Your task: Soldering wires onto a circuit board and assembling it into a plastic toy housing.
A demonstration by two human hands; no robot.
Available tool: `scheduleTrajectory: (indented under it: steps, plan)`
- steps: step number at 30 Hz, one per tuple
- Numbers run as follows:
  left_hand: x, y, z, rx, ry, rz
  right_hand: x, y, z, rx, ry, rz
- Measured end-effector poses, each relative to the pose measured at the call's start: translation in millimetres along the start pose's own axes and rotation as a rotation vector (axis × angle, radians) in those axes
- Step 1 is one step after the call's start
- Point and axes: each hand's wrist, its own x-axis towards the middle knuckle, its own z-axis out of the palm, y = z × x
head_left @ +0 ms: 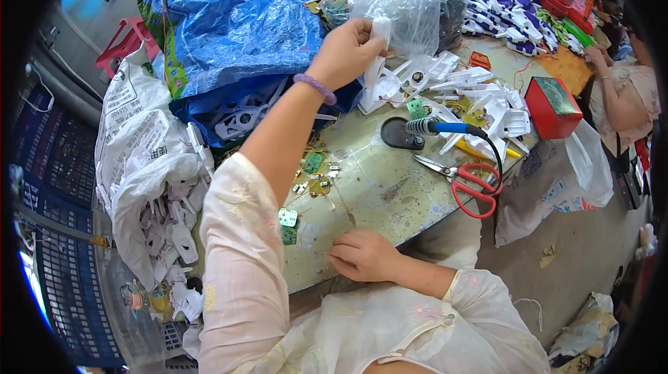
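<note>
My left hand (pixel 348 54) reaches to the far side of the table, a purple band round its wrist. Its fingers are closed round a long white plastic part (pixel 380 28) beside the heap of white plastic housings (pixel 445 75). My right hand (pixel 365 254) rests on the table's near edge with its fingers curled; whatever may be under them is hidden. Small green circuit boards (pixel 287 218) with thin wires lie left of it. A soldering iron (pixel 449 128) with a blue handle sits in a coiled holder on a black base (pixel 398 134). Red-handled scissors (pixel 473 189) lie near the right edge.
A large blue bag (pixel 229 19) of white parts and a white woven sack (pixel 132 123) stand at left. Clear plastic bags (pixel 396 9) and a purple-and-white pile (pixel 487 2) lie at the back. A red box (pixel 553 108) stands right. Another person's arm (pixel 612 89) shows far right.
</note>
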Motion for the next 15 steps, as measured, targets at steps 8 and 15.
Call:
scheduleTrajectory:
  steps: [8,15]
  plan:
    - [-82.8,83.1,-58.8,0.033,-0.255,-0.212,-0.7,-2.2,-1.5,-0.014,-0.010,0.019]
    - [-130.3,87.6,-84.2,-0.034,-0.253,-0.321,4.0,-5.2,-3.0,-0.022,-0.085,0.036]
